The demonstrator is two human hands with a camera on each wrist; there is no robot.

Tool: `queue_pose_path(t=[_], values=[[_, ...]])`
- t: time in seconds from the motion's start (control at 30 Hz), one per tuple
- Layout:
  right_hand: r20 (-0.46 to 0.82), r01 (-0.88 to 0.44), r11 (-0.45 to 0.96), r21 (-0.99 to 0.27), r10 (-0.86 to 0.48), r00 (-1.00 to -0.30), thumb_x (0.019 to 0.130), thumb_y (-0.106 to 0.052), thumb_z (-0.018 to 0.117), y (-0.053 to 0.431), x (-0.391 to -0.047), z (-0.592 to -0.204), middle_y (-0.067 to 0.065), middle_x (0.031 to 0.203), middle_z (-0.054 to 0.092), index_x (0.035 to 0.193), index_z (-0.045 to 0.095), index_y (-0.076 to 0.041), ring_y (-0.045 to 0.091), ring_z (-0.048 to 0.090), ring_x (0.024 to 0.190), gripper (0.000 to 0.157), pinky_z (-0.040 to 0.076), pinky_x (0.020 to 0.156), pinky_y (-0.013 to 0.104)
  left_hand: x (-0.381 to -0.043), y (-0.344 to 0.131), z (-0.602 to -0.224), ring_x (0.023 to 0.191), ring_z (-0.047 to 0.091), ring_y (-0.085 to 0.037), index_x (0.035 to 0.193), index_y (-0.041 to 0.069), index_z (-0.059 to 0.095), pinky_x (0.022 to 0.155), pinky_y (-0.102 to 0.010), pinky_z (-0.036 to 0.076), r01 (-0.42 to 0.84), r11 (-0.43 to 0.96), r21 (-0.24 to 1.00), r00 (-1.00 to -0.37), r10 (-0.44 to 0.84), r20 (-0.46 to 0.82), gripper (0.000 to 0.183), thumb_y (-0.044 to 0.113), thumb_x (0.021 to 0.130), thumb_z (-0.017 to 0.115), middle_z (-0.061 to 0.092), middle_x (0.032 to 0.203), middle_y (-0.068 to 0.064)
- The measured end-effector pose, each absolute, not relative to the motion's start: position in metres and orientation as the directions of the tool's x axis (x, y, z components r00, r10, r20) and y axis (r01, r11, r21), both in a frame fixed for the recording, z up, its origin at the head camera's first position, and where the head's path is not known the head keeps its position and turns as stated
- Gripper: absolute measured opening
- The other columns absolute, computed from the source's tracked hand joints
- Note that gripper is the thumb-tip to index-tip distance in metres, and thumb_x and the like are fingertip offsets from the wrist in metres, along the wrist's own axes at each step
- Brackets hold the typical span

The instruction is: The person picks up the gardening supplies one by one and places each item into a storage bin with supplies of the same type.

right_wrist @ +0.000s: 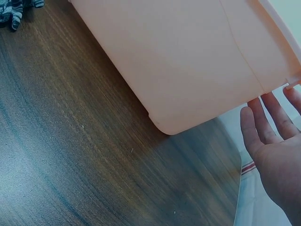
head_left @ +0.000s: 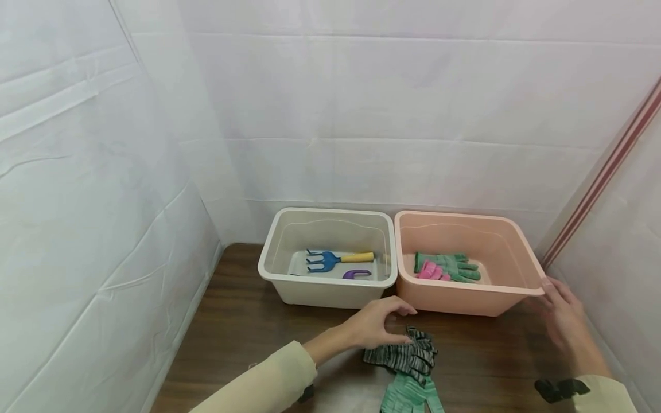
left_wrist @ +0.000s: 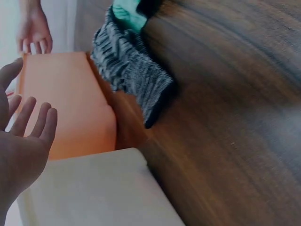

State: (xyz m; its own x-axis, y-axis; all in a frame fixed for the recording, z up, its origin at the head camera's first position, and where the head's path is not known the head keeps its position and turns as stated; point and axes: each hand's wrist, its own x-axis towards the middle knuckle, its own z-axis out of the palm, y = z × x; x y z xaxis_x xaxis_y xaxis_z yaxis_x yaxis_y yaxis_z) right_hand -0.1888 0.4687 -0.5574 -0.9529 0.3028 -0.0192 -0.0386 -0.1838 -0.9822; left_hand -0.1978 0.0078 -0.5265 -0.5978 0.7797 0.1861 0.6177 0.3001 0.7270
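My left hand [head_left: 379, 324] hovers over a black-and-grey knit glove [head_left: 408, 353], thumb and fingers spread apart with nothing between them. Beneath that glove's near edge a light green glove [head_left: 408, 394] lies on the table. At the right end of the peach bin [head_left: 470, 295], my right hand [head_left: 563, 312] touches the side just under the rim; its fingers look fairly straight in the right wrist view. Inside this bin are a green glove [head_left: 462, 267] and a pink bundle [head_left: 431, 271], whose kind I cannot tell.
Left of the peach bin stands an off-white bin [head_left: 330, 291]. It holds a blue hand rake [head_left: 324, 261] with a yellow handle and a purple object [head_left: 356, 274], partly hidden by the front wall. White sheeting [head_left: 361, 115] surrounds the brown wooden table [head_left: 232, 338].
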Motion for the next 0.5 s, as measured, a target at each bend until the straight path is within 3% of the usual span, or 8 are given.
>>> queue_pose_path(t=[0.17,0.5], values=[[-0.031,-0.025,-0.176,-0.984,0.309,-0.951,0.108,-0.028,0.065,0.467,-0.189,-0.558,-0.013,0.120,0.064,0.141,0.059,-0.013,0.001,0.070,0.103,0.037,0.060,0.080,0.023,-0.194,0.005,-0.543,0.130,0.059,-0.009,0.143,0.013,0.061,0.109,-0.027,0.049,0.570,0.331,0.752,-0.611,0.783,0.118,0.054,0.029,0.096,0.083,0.064,0.140,0.001],[0.010,-0.086,-0.246,-0.965,0.291,-0.957,0.108,-0.023,0.065,0.468,-0.189,-0.557,-0.012,0.117,0.070,0.129,0.066,-0.015,0.004,0.072,0.102,0.023,0.061,0.080,0.025,-0.186,0.002,-0.560,0.126,0.061,-0.010,0.141,0.009,0.062,0.105,-0.029,0.052,0.539,0.333,0.774,-0.624,0.774,0.102,0.054,0.026,0.094,0.084,0.064,0.139,-0.005]])
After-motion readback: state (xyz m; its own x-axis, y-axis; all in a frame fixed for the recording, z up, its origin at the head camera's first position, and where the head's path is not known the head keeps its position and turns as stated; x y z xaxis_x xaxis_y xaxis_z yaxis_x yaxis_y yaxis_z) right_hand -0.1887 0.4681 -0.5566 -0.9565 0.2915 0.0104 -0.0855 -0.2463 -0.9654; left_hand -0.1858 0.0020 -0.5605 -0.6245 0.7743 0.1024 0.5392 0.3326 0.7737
